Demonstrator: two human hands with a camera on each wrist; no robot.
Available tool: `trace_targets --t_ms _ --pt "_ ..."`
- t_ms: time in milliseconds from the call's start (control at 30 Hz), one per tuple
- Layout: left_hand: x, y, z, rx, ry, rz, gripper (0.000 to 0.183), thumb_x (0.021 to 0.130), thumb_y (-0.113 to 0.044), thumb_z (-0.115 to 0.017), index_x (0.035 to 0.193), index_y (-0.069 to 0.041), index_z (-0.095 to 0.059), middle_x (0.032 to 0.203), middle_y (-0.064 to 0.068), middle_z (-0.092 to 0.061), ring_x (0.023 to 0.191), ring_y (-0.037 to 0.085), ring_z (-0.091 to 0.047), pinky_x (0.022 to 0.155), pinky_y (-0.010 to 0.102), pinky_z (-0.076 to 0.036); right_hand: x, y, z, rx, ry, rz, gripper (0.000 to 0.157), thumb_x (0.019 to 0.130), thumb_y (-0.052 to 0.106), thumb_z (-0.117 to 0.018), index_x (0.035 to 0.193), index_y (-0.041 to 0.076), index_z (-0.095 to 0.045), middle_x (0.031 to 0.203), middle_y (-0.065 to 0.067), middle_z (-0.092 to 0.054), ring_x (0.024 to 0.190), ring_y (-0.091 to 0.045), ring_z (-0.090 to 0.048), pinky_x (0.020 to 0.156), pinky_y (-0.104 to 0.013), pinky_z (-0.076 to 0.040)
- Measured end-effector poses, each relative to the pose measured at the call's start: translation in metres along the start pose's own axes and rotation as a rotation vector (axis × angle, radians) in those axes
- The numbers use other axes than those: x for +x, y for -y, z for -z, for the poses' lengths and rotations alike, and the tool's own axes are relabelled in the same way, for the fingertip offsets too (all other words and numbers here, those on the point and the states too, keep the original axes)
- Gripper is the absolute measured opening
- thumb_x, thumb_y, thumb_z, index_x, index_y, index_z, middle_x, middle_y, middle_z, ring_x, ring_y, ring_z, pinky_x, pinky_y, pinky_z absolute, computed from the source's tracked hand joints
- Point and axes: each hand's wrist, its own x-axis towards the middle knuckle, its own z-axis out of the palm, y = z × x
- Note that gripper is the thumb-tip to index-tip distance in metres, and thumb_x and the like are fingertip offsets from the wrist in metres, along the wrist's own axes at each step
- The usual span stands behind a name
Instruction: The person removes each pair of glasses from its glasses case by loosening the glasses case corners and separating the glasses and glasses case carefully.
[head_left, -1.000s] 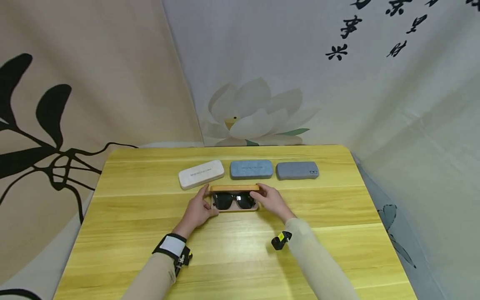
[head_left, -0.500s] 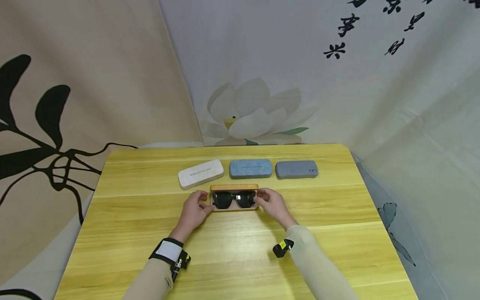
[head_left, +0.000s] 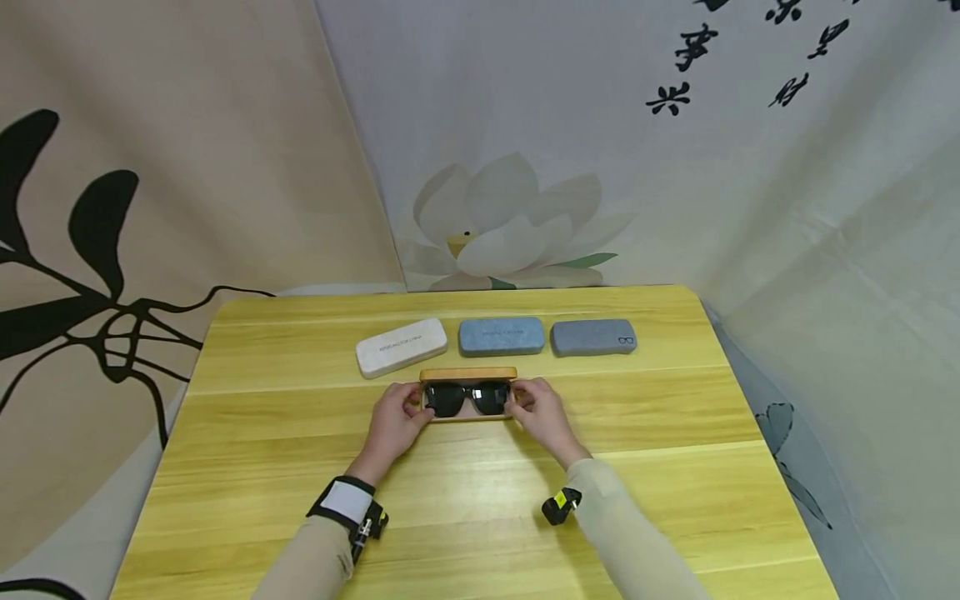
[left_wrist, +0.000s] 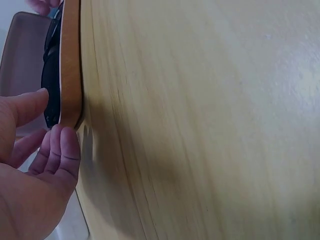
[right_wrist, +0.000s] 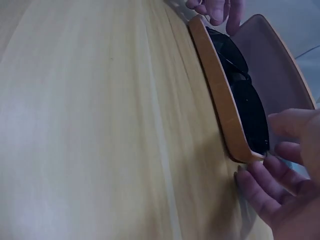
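A pair of black sunglasses (head_left: 468, 399) lies in an opened tan eyeglass case (head_left: 468, 373), whose lid stands raised on the far side. My left hand (head_left: 394, 421) pinches the left end of the sunglasses, its thumb on the lens edge in the left wrist view. The other fingers (left_wrist: 70, 142) bend at the end of the case. At the opposite end my right hand (head_left: 543, 417) pinches the sunglasses, with its thumb (right_wrist: 287, 122) by the lens and lower fingers beside the case corner. The fingertips behind the frame are partly hidden.
Behind the opened case lie a white eyeglass case (head_left: 402, 347), a blue case (head_left: 502, 337) and a grey-blue case (head_left: 593, 337), all shut. They rest on a wooden table (head_left: 480, 517). Printed curtains (head_left: 525, 108) hang behind the table's far edge.
Both hands have shifted from the ends and lid of the case to the ends of the sunglasses, thumbs moving inward. The lid stays raised, and the other cases have not moved.
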Motion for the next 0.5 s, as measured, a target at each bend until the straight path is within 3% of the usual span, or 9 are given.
trace_targets --t_ms 333,500 --pt "0.0 0.0023 -0.0059 0.01 -0.025 -0.043 0.044 0.078 0.003 -0.085 0.12 0.008 -0.071 0.091 0.011 -0.059 0.072 0.018 -0.057 0.064 0.026 -0.049 0.0019 0.0037 -0.0051 -0.088 -0.007 0.016 0.038 0.091 0.004 -0.076 0.126 -0.008 -0.067 0.104 -0.016 -0.059 0.081 -0.024 -0.066 0.07 -0.033 -0.058" --pt "-0.0001 0.0075 -0.0097 -0.009 -0.067 -0.116 0.043 0.077 0.003 -0.084 0.117 0.01 -0.071 0.087 0.009 -0.055 0.069 0.016 -0.054 0.06 0.026 -0.047 0.003 0.0044 -0.0079 -0.144 -0.011 0.005 0.024 0.091 0.006 -0.077 0.111 -0.005 -0.07 0.098 -0.012 -0.055 0.078 -0.019 -0.059 0.068 -0.03 -0.052"
